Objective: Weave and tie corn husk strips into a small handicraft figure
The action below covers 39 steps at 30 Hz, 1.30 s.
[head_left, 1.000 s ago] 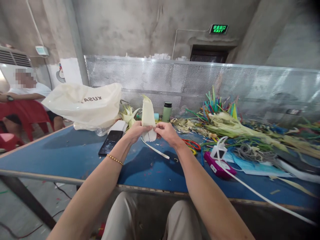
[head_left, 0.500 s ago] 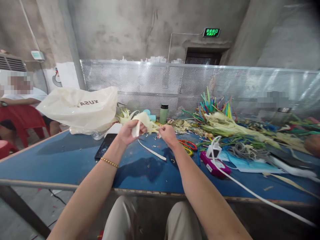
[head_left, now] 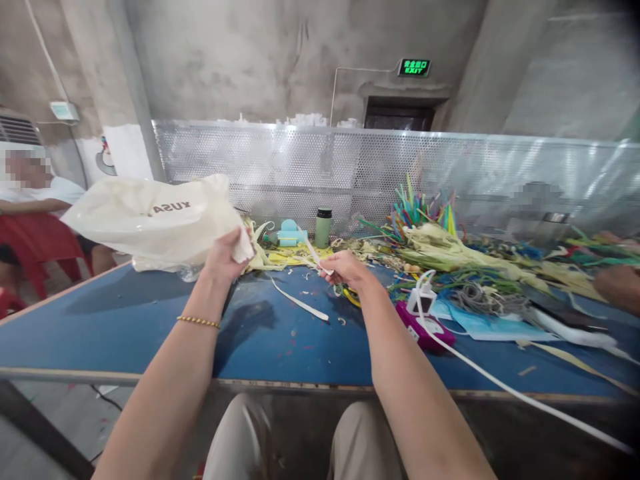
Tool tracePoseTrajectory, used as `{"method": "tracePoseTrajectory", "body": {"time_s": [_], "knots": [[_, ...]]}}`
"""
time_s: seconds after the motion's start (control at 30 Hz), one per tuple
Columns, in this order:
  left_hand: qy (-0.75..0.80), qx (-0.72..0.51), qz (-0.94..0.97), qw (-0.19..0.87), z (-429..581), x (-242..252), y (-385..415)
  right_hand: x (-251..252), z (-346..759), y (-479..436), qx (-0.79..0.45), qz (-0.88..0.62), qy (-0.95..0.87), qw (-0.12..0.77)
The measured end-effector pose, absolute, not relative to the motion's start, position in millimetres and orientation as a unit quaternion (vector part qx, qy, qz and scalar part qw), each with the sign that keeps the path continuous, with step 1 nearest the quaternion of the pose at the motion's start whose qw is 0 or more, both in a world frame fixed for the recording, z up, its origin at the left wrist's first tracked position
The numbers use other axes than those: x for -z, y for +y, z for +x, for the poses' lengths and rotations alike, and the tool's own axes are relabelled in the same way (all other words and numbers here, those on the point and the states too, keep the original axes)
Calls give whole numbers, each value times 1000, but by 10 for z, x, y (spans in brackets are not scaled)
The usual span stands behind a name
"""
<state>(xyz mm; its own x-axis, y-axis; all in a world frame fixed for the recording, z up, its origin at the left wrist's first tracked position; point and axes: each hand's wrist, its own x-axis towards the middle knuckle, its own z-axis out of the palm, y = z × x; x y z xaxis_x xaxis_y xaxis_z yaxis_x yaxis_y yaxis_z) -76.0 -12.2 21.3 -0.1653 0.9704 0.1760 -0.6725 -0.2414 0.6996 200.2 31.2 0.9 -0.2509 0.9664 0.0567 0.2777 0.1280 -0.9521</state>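
My left hand [head_left: 224, 257] is closed around a pale piece of corn husk [head_left: 244, 248], beside the white plastic bag. To the right, my right hand [head_left: 345, 268] pinches a narrow strip of husk [head_left: 311, 249] that sticks up and to the left from the fingertips. The two hands are apart, both raised over the blue table [head_left: 280, 350]. Between them another pale strip [head_left: 300, 301] lies on the tabletop. Behind the hands are more yellowish husks [head_left: 295, 257].
A large white plastic bag [head_left: 135, 217] stands at left. A green bottle [head_left: 323, 228] is at the back. On the right lie a husk bundle [head_left: 450, 250], grey cords [head_left: 475, 298] and a purple power socket [head_left: 425, 333] with a white cable. Another person's hand [head_left: 620, 287] shows far right.
My hands have moved apart, the left one going left towards the bag with the husk piece. A narrow strip now stands separate in my right hand. The view has shifted slightly.
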Motion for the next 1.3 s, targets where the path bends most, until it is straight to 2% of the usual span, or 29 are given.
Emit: {"method": "tracePoseTrajectory", "body": {"time_s": [0.07,0.17,0.3,0.37,0.5,0.7,0.97,1.3], "knots": [[327,-672,318,583,-590,-180,-93,-61,1957,226,-493,-435,-678,329],[348,-650,334,587,-433,-134,-61,-91,1936,130,-512,-410,-719,230],[365,-671,334,552,-434,-78,-14,-74,1938,103,-436,-482,-757,69],[386,-680,349,517,-427,-40,1,-71,1906,120,-363,-506,-775,108],[389,-642,448,485,-255,46,-42,-80,1715,100,-328,-407,-786,331],[314,-600,517,523,-68,62,-143,-55,1451,2,-372,-318,-768,413],[323,-611,504,518,-154,34,-110,-73,1535,30,-416,-297,-742,434],[367,-600,568,428,-134,53,-109,-79,1521,14,-394,-325,-739,439]]}}
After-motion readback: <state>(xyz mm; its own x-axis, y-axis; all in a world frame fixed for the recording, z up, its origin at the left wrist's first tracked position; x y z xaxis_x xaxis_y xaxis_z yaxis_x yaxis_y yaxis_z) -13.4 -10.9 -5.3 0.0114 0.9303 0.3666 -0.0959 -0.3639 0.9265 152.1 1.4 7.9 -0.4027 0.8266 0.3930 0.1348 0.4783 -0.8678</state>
